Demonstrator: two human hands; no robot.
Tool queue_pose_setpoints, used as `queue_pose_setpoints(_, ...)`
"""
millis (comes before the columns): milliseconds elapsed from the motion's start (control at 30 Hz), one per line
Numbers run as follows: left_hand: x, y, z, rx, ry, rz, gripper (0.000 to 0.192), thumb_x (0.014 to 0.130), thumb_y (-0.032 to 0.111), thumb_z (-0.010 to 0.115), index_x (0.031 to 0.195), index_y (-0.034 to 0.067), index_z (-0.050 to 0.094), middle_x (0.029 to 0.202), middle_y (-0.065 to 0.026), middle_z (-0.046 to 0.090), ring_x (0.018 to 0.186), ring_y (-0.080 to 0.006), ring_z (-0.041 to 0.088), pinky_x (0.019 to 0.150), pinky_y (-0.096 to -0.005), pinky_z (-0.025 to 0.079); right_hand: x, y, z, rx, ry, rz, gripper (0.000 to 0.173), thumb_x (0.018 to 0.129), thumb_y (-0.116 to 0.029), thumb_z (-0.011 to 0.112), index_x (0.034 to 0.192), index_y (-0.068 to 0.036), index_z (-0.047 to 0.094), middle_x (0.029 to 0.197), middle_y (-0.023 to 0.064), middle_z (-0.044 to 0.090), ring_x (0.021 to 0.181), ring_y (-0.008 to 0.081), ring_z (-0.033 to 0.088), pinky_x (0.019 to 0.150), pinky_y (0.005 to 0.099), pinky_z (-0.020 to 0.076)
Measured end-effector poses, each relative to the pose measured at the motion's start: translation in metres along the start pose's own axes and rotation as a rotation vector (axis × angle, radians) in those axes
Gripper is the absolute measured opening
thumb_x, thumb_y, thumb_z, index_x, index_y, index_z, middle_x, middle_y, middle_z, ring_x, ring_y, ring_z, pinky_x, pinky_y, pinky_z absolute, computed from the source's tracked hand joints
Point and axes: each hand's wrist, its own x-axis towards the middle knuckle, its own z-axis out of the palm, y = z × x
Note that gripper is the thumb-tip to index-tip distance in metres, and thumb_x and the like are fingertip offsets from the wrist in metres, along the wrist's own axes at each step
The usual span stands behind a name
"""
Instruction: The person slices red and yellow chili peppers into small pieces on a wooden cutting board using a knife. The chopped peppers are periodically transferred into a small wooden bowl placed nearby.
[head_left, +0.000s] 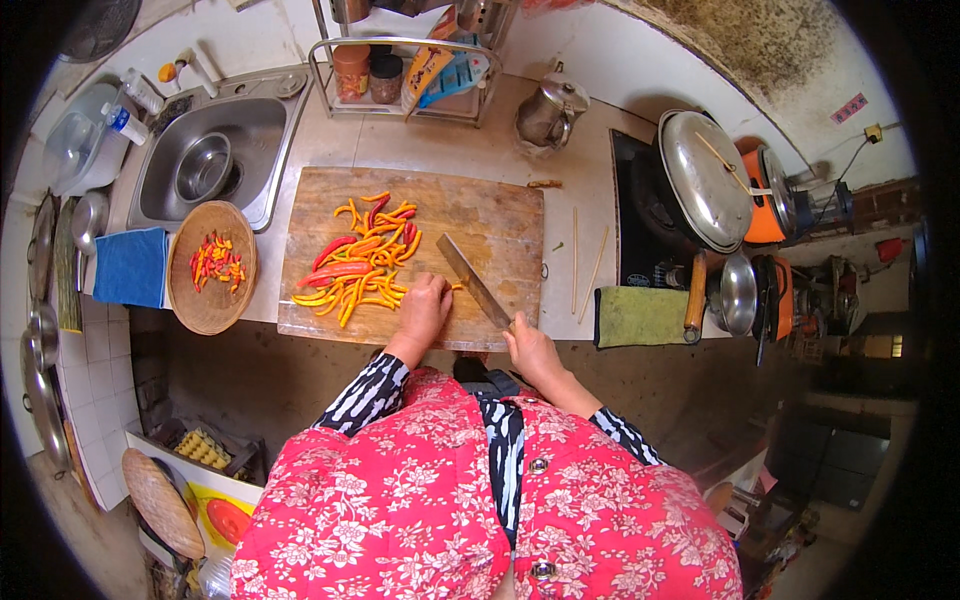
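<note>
A wooden cutting board lies before me on the counter, with a heap of orange, yellow and red chili peppers on its left part. My left hand rests on the board at the heap's right edge, fingers curled on an orange chili whose tip shows to the right. My right hand grips the handle of a cleaver, its blade slanting up and left across the board, just right of that tip. Left of the board, a round woven basket holds cut red and orange chili pieces.
A steel sink with a metal bowl is at the upper left, a blue cloth below it. Two chopsticks, a green cloth and a lidded wok on a black cooktop are at right. A metal kettle stands behind.
</note>
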Motion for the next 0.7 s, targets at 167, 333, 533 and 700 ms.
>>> queue_pose_setpoints(167, 0.0, -0.004, 0.004, -0.015, -0.006, -0.06, 0.011, 0.08, 0.014, 0.067, 0.082, 0.005, 0.061, 0.082, -0.0163, 0.061, 0.073, -0.0375, 0.062, 0.063, -0.0453, 0.051, -0.003, -0.005, -0.019, 0.007, 0.018, -0.04, 0.026, 0.093, -0.021, 0.055, 0.102, -0.002, 0.039, 0.072, 0.0236, 0.062, 0.066, 0.0447, 0.062, 0.056, 0.0531, 0.0493)
queue_pose_setpoints(333, 0.003, -0.005, 0.006, -0.059, -0.007, -0.097, 0.012, 0.08, 0.015, 0.068, 0.082, 0.004, 0.062, 0.081, -0.0176, 0.062, 0.073, -0.038, 0.062, 0.063, -0.0456, 0.051, -0.016, -0.016, -0.038, -0.076, -0.107, -0.018, 0.025, 0.093, -0.02, 0.054, 0.101, -0.003, 0.039, 0.072, 0.0247, 0.062, 0.068, 0.0456, 0.062, 0.057, 0.0534, 0.0494)
queue_pose_setpoints(533, 0.004, -0.006, 0.005, -0.059, -0.047, -0.094, 0.01, 0.08, 0.011, 0.068, 0.083, 0.003, 0.064, 0.083, -0.0175, 0.063, 0.075, -0.0361, 0.062, 0.066, -0.0436, 0.05, -0.007, -0.02, -0.018, -0.096, -0.137, 0.045, 0.024, 0.093, -0.02, 0.053, 0.101, -0.002, 0.04, 0.07, 0.0235, 0.063, 0.067, 0.0456, 0.063, 0.058, 0.0539, 0.0494)
queue_pose_setpoints(700, 0.001, -0.004, 0.0, -0.05, -0.055, -0.052, 0.011, 0.079, 0.011, 0.069, 0.085, 0.003, 0.064, 0.086, -0.0168, 0.062, 0.078, -0.0364, 0.061, 0.068, -0.0432, 0.05, 0.001, -0.012, 0.002, -0.049, -0.064, 0.036, 0.024, 0.094, -0.022, 0.053, 0.102, -0.002, 0.04, 0.071, 0.0245, 0.063, 0.067, 0.045, 0.063, 0.058, 0.0543, 0.0489)
